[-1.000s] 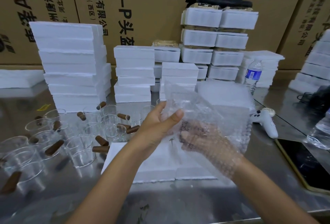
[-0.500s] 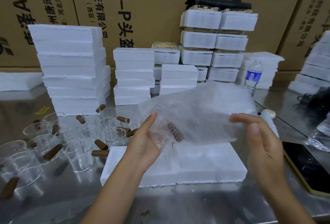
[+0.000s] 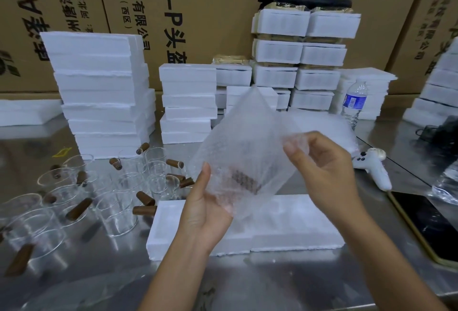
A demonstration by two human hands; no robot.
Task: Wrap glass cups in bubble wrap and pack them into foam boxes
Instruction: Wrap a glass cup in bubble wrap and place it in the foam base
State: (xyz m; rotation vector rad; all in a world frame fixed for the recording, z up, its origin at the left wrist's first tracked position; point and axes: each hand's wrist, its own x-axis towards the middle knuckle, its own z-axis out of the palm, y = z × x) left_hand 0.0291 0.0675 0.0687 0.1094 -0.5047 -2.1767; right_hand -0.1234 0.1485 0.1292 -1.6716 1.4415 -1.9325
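I hold a bubble wrap bag [image 3: 244,147] up over the table, with a glass cup and its brown wooden handle [image 3: 244,180] showing dimly inside. My left hand [image 3: 205,208] cups the bag's lower end with the cup in it, thumb up along its left side. My right hand [image 3: 322,165] pinches the bag's upper right edge. Below lies an open white foam box [image 3: 292,229], its two halves side by side. Several bare glass cups with brown handles [image 3: 119,201] crowd the metal table at the left.
Stacks of white foam boxes [image 3: 104,92] rise behind the cups and along the back, before cardboard cartons. A water bottle [image 3: 353,102], a white controller [image 3: 371,164], a dark tablet [image 3: 426,224] and another bottle [image 3: 448,184] lie to the right.
My right hand came out from behind the wrap and now pinches its upper right edge. The bag turned from spread flat to standing on end, a corner pointing up, in my left palm.
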